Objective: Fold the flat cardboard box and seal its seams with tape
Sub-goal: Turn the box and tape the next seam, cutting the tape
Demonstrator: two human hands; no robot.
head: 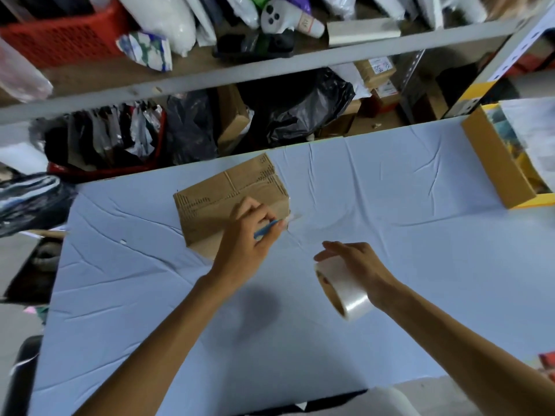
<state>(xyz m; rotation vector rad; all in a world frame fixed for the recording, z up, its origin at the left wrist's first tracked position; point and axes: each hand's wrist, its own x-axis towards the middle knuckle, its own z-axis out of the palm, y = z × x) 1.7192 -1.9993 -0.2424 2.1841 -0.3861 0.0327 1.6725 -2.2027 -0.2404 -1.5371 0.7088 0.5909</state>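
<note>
The folded cardboard box (222, 202) sits on the cloth-covered counter (390, 205), at about 11 o'clock from its middle; the left hand (249, 238) rests against the box's 4 o'clock corner, fingers curled round a thin blue tool (265, 229). The right hand (359, 265), at 4 o'clock from the box and clear of it, grips a roll of tape (345, 291) above the counter; an open carton (495, 166) lies at the 2 o'clock edge.

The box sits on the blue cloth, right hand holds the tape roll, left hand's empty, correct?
Not quite. The head view shows the left hand gripping a blue-handled tool by the cardboard box. The box is on the blue cloth and the right hand holds the tape roll.
</note>
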